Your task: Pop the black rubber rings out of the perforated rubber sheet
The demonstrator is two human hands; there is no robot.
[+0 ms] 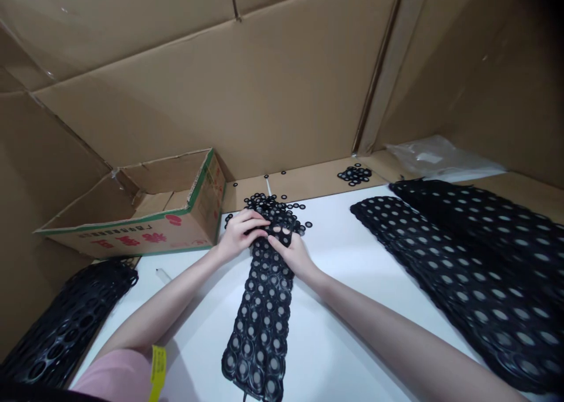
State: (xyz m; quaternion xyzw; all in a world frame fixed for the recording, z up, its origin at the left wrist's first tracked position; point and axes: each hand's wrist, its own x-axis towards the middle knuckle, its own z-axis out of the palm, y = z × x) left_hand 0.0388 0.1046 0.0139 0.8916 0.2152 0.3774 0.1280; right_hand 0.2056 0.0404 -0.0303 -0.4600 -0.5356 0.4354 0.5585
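Observation:
A long black sheet (265, 308) of joined rings with pale grey discs lies lengthwise on the white table. At its far end is my left hand (241, 233), thumb and fingers closed together over the sheet; what lies between them is too small to make out. My right hand (296, 255) grips the sheet's right edge, thumb on top, with some fingertips showing farther along it. Just beyond both hands is a heap of loose black rings (264, 203), partly overlapping the sheet's far end.
An open cardboard box (145, 231) stands at the left, beside a stack of black ring sheets (66, 325). More disc-filled black sheets (453, 272) cover the right side. Another ring pile (355, 174) and a clear plastic bag (440, 158) lie near the cardboard back wall (299, 90).

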